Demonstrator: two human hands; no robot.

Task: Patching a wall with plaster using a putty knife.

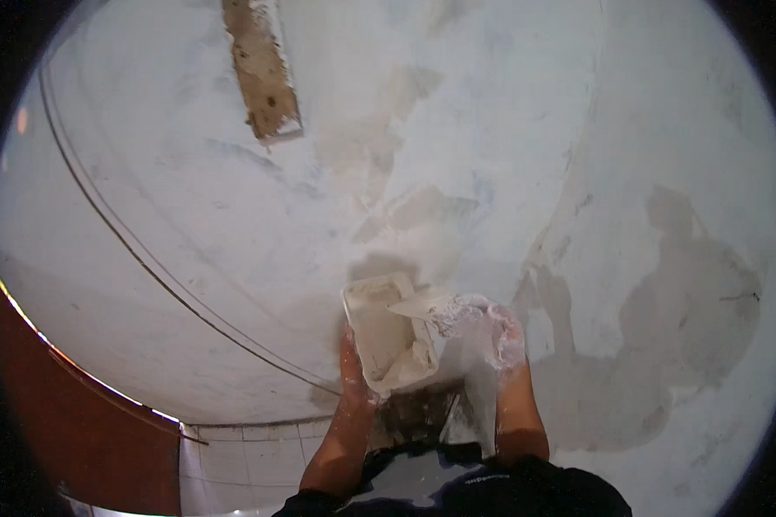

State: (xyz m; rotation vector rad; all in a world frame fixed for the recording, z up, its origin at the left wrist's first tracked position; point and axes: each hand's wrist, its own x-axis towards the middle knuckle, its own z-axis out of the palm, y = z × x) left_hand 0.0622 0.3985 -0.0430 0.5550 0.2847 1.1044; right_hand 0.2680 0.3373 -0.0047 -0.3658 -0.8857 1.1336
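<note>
In front of my body my left hand (352,366) grips the near left side of a white rectangular tub (350,312); part of the fingers is hidden beneath it. Inside lies greyish-white putty (386,332), with a thicker lump in the near right corner. My right hand (504,338), heavily smeared with white putty, is closed round a putty knife (421,307). The knife's blade points left and reaches over the tub's right rim. White paste coats its right part, and the handle is hidden in my fingers.
A whitish wall (491,129) with grey patches fills most of the view. A rough brown recess (263,77) runs down it at the top. A dark cable (159,261) hangs along the left. At lower left are a reddish-brown panel (86,414) and white tiles (267,461).
</note>
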